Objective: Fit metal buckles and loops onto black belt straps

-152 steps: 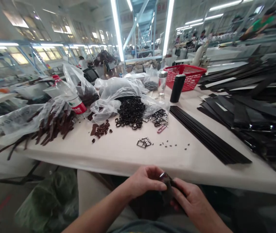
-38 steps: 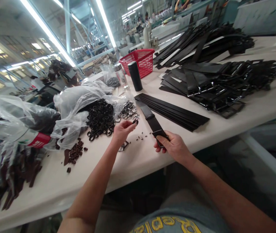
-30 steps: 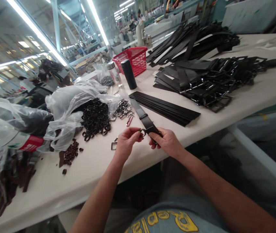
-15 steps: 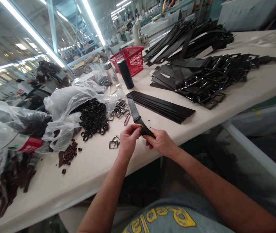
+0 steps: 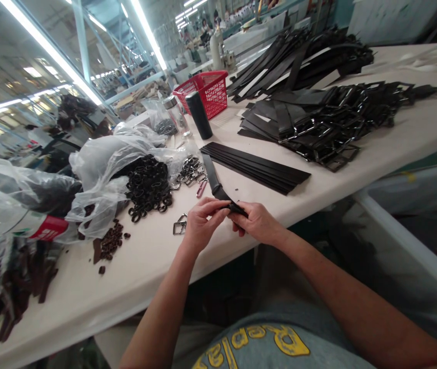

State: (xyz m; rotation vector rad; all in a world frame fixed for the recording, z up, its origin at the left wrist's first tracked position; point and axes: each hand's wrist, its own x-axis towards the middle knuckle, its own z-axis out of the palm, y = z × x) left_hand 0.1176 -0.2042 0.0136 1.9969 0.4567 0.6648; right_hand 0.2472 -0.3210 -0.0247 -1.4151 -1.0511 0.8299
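Note:
Between my hands is a black belt strap, its far end reaching away across the table and a loop around it partway along. My left hand pinches the strap's near part between thumb and fingers. Pressed close on the right, my right hand grips the strap's near end, and its fingers hide what lies there. Left of my left hand lie a few metal buckles. Beyond are more buckles, a small pink-handled tool and a heap of black loops.
Flat black straps lie just beyond my hands, with a pile of buckled straps to the right. Behind stand a dark cylinder and a red basket. Plastic bags and small brown pieces lie left.
My left hand has shifted slightly down and its fingers have stretched further along the strap. The strap's near part now lies flatter; my right hand keeps its grip.

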